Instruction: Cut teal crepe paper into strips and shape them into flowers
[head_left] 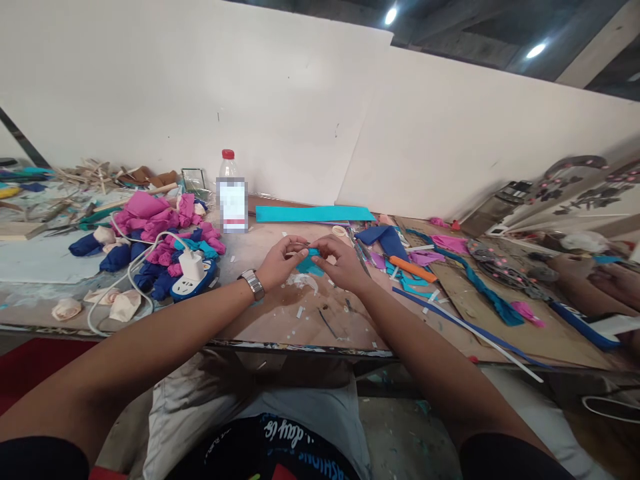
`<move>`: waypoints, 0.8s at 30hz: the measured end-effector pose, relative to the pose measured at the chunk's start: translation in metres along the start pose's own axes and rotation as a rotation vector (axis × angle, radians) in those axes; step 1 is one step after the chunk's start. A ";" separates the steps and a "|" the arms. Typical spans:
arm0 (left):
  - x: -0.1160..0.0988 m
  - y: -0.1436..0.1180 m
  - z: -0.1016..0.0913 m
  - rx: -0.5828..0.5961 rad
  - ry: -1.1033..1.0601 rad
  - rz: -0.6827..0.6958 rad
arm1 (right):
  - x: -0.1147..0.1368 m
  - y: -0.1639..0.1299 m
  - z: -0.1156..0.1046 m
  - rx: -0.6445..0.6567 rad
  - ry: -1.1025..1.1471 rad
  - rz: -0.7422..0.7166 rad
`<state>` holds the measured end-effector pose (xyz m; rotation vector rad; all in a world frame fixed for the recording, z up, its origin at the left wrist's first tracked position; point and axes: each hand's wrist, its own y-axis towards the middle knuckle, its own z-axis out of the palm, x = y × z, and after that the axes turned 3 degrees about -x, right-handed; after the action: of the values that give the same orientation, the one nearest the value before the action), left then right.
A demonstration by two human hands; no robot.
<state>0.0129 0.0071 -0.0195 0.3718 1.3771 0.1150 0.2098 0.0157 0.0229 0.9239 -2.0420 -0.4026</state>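
Note:
A small piece of turquoise crepe paper (311,265) is pinched between my two hands, a little above the middle of the worktable. My left hand (283,261), with a metal watch on the wrist, closes its thumb and fingers on the paper's left side. From the other side my right hand (342,263) grips it the same way, fingertips almost meeting the left ones. The paper's exact shape is partly hidden behind the fingers. Just beyond the hands lies a long flat turquoise strip (315,213).
On the left, a pile of pink and blue paper bundles (150,217) surrounds a blue power strip (187,287) with a white cable. A red-capped bottle (228,165) stands behind. Rightward lie an orange cutter (413,269) and paper scraps; another person's hand (575,283) is farther right.

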 end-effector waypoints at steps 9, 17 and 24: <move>-0.006 0.002 -0.003 -0.204 0.063 -0.100 | -0.003 0.001 -0.001 -0.284 -0.020 0.067; -0.003 -0.001 0.002 -0.157 -0.039 -0.228 | -0.005 -0.001 0.003 -0.243 0.024 0.060; -0.006 -0.001 0.003 -0.145 -0.091 -0.196 | -0.010 -0.002 0.005 -0.246 0.159 0.171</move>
<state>0.0146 0.0040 -0.0139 0.1185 1.2997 0.0355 0.2099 0.0216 0.0132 0.6078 -1.8596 -0.4596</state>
